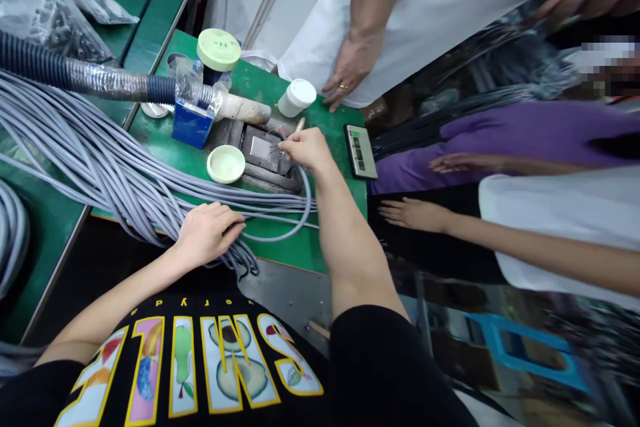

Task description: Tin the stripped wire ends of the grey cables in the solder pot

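My right hand (311,148) pinches the end of a grey cable (306,203), whose thin stripped wires fan out from the fingertips. Those wires sit over the edge of a dark metal solder pot (261,152) with a shiny silver square in its middle. From the hand the cable loops down and back left. Closed over a thick bundle of grey cables (150,180) at the bench's near edge is my left hand (210,233), its fingers curled; their tips are partly hidden. A small open pale-green tub (226,164) stands between the hands, left of the pot.
An extraction hose (115,83) ends above the pot, by a blue box (191,123). Beyond are a white lidded jar (297,97) and a yellow-green lid (219,49). A digital timer (361,151) lies at the right edge. Other people's hands (356,70) are close by.
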`<action>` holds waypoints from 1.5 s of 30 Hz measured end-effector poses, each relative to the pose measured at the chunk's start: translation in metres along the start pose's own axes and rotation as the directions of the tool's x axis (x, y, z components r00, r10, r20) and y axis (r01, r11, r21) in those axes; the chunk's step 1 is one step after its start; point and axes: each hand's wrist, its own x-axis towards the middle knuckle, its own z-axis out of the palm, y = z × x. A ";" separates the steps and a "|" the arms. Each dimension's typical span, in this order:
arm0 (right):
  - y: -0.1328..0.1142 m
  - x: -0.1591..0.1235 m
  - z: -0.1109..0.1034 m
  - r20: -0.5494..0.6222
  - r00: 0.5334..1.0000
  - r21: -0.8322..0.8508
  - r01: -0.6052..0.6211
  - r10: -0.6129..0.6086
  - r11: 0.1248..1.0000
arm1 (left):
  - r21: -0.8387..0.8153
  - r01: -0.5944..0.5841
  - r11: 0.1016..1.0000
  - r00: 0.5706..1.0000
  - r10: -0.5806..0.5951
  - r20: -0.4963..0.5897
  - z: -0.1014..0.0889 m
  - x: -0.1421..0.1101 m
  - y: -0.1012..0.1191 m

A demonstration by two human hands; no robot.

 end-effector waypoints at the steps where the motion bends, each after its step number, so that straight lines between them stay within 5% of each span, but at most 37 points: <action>1: 0.001 0.002 0.002 0.005 1.000 -0.016 0.000 0.000 1.000 | 0.000 0.002 1.000 1.000 -0.002 0.002 0.000 0.000 0.000; 11: 0.001 0.007 0.007 0.016 1.000 0.029 -0.017 0.017 0.999 | 0.005 0.011 1.000 1.000 -0.011 0.006 0.000 0.001 0.001; 16: -0.008 -0.029 -0.015 0.000 1.000 0.359 0.022 -0.024 0.933 | -0.047 0.018 0.999 1.000 -0.019 -0.023 0.000 0.001 0.000; 20: -0.020 -0.082 -0.031 0.089 0.991 0.644 0.022 -0.103 0.765 | -0.339 0.045 0.940 0.984 -0.101 -0.148 -0.002 0.005 0.001; 22: -0.027 -0.108 -0.035 0.109 0.983 0.703 0.030 -0.150 0.710 | -0.575 0.104 0.812 0.947 -0.257 -0.193 -0.001 0.011 0.004; 25: -0.037 -0.138 -0.034 0.122 0.972 0.759 0.039 -0.201 0.650 | -0.874 0.162 0.458 0.882 -0.465 -0.080 0.007 0.026 0.012; 28: -0.045 -0.155 -0.031 0.118 0.961 0.773 0.068 -0.248 0.631 | -0.984 0.117 0.137 0.861 -0.508 0.032 0.019 0.040 0.025; 30: -0.048 -0.161 -0.030 0.100 0.957 0.769 0.100 -0.273 0.632 | -0.996 0.071 0.063 0.848 -0.530 0.027 0.025 0.046 0.033; 33: -0.045 -0.169 -0.032 0.060 0.959 0.785 0.126 -0.277 0.606 | -0.987 0.000 0.159 0.833 -0.546 -0.088 0.027 0.051 0.040; 36: -0.034 -0.178 -0.033 0.074 0.954 0.829 0.104 -0.291 0.550 | -0.904 -0.070 0.421 0.810 -0.505 -0.298 0.019 0.053 0.038; 40: -0.019 -0.192 -0.025 0.078 0.952 0.900 0.061 -0.297 0.432 | -0.586 -0.256 0.769 0.845 -0.116 -0.522 0.009 0.054 0.035; 43: -0.012 -0.198 -0.016 0.031 0.966 0.945 0.056 -0.256 0.323 | -0.516 -0.365 0.775 0.851 0.053 -0.522 0.011 0.054 0.037; 45: -0.011 -0.201 -0.012 0.001 0.974 0.956 0.065 -0.227 0.286 | -0.650 -0.274 0.709 0.868 -0.110 -0.485 0.016 0.051 0.039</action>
